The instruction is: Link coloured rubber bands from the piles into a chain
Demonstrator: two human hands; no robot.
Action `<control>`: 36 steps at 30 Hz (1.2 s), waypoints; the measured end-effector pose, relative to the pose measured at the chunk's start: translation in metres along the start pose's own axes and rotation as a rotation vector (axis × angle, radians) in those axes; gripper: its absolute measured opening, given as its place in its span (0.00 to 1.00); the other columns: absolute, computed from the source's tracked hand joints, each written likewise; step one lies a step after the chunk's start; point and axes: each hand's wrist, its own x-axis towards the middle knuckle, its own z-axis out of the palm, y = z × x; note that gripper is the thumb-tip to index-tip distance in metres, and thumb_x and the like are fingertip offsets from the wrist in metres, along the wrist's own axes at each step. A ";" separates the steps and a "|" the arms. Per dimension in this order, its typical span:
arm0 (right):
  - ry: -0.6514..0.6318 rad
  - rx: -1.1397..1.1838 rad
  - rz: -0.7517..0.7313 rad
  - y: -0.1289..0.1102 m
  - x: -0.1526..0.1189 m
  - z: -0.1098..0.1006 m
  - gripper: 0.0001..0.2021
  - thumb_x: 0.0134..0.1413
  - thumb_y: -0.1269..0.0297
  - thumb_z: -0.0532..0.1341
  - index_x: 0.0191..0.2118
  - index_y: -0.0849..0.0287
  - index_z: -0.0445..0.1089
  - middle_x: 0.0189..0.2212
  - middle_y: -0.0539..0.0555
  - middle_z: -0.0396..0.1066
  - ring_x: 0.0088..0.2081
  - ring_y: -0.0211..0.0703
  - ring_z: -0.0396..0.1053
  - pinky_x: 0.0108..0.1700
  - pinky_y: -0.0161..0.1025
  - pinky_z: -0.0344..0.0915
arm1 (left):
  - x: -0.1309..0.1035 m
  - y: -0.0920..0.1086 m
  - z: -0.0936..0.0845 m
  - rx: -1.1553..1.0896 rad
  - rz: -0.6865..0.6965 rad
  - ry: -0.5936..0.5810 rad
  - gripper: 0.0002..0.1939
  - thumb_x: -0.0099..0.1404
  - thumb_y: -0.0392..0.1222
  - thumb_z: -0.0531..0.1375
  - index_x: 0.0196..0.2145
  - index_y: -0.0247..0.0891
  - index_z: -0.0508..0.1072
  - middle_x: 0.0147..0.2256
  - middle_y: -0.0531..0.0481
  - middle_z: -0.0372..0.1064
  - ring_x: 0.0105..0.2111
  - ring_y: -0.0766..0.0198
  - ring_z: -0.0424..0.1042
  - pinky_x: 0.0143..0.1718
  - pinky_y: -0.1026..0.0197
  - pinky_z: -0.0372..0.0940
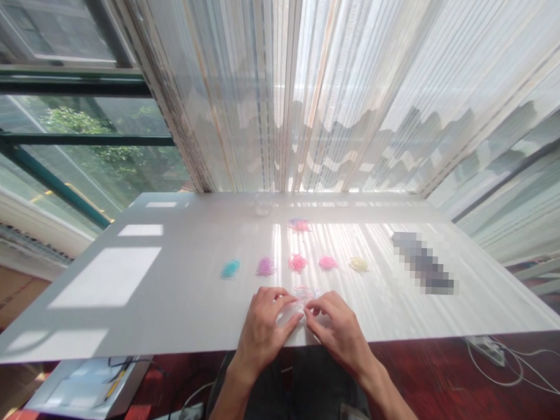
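Observation:
My left hand (269, 314) and my right hand (335, 319) meet near the front edge of the white table. Their thumbs and index fingers are drawn together around something small and pale, too blurred to name. Just beyond the fingertips lies a thin scatter of pink and bluish thin bands (307, 292). Farther off runs a row of small piles of thin coloured bands: teal (230, 269), purple (266, 266), red (297, 262), pink (327, 262) and yellow (359, 264). Behind the red pile sits a mixed pink and violet pile (299, 225).
A clear round container (263, 206) stands near the back of the white table (189, 311). A pixelated dark object (423, 261) lies at the right. Striped curtains (283, 112) hang behind. Below the table are cables, a power strip (486, 349) and a white box (85, 387).

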 end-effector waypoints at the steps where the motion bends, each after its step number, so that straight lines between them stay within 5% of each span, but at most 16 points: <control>1: 0.002 0.006 -0.003 0.000 0.000 0.001 0.05 0.65 0.71 0.62 0.36 0.56 0.72 0.28 0.51 0.70 0.33 0.46 0.69 0.36 0.40 0.67 | 0.000 0.000 0.000 -0.002 -0.001 0.005 0.09 0.67 0.37 0.66 0.45 0.40 0.76 0.42 0.46 0.73 0.43 0.53 0.71 0.45 0.49 0.70; 19: 0.022 0.127 -0.007 -0.008 0.005 -0.002 0.04 0.62 0.71 0.63 0.36 0.55 0.74 0.28 0.50 0.70 0.32 0.43 0.70 0.35 0.38 0.70 | 0.000 0.001 -0.003 -0.080 0.025 0.065 0.03 0.70 0.38 0.63 0.39 0.41 0.78 0.38 0.46 0.75 0.39 0.56 0.73 0.42 0.52 0.72; 36: 0.044 0.083 -0.061 -0.003 0.006 -0.004 0.05 0.62 0.72 0.63 0.35 0.56 0.71 0.27 0.50 0.69 0.31 0.42 0.69 0.33 0.38 0.68 | -0.002 0.002 -0.004 -0.194 -0.114 0.094 0.03 0.70 0.37 0.62 0.38 0.40 0.77 0.32 0.51 0.77 0.28 0.64 0.74 0.35 0.62 0.71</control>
